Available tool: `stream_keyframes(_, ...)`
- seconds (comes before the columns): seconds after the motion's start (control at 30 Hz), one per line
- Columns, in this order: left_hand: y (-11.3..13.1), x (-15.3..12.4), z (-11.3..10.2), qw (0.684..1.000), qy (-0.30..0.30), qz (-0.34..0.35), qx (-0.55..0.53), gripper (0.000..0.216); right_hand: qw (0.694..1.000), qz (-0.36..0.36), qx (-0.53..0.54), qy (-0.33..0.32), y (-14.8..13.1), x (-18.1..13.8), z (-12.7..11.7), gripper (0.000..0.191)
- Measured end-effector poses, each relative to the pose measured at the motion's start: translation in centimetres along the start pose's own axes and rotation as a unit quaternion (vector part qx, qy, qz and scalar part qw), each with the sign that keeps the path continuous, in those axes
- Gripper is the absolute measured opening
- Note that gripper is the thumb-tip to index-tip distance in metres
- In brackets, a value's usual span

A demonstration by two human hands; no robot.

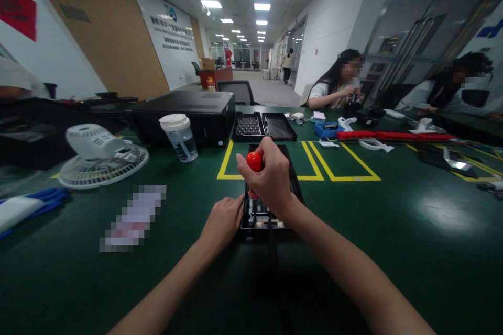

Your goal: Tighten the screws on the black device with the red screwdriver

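Observation:
Gripped in my right hand [271, 175] is what looks like a red-handled screwdriver [254, 161], its rounded end up. The fingers wrap round the handle; its tip is hidden. Below it lies an open black casing [246, 220] with small parts inside, pale pieces [269, 224] among them at the near end. My left hand [226, 220] presses against the casing's left side, fingers bent round the edge and partly hidden. A black strip or cable [272, 241] runs from the casing toward me.
Behind the casing sits an open black case [280, 126]. On the left are a water cup [184, 144], a white fan [104, 165] and a black box [184, 112]. A blue tray [328, 130] and red strip [393, 136] lie right. People [332, 91] sit across the table.

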State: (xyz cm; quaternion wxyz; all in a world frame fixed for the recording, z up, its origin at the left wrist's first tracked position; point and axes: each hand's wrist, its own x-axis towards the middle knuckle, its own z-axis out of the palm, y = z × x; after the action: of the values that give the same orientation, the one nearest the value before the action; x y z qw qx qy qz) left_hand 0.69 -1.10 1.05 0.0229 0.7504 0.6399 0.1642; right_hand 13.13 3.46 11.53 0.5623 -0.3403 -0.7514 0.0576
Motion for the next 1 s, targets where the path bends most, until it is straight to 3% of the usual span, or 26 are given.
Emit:
stream_keyframes(0.13, 0.0, 0.0, 0.0, 1.000, -0.003, -0.001, 0.002, 0.031, 0.997, 0.035, 0.019, -0.060, 0.2, 0.1, -0.2, 0.023)
stream_keyframes(0.33, 0.1, -0.1, -0.1, 1.000, -0.007, -0.002, 0.002, 0.031, 0.989, 0.010, 0.042, -0.139, 0.4, 0.6, -0.8, 0.019)
stream_keyframes(0.53, 0.1, 0.0, 0.0, 1.000, -0.006, -0.003, 0.008, 0.031, 0.966, 0.033, 0.168, -0.193, 1.0, 0.7, -0.8, 0.030)
stream_keyframes(0.67, 0.1, 0.1, 0.1, 1.000, -0.008, -0.006, 0.009, 0.030, 0.924, 0.040, 0.302, -0.232, 1.7, 0.7, -0.5, 0.034)
stream_keyframes(0.8, 0.1, 0.1, 0.0, 1.000, -0.003, -0.001, 0.003, 0.030, 0.861, 0.048, 0.411, -0.297, 2.2, 1.2, -0.7, 0.034)
stream_keyframes(1.0, 0.2, 0.0, -0.3, 1.000, -0.005, 0.005, -0.010, 0.029, 0.778, 0.094, 0.509, -0.356, 3.1, 1.7, -0.6, 0.036)
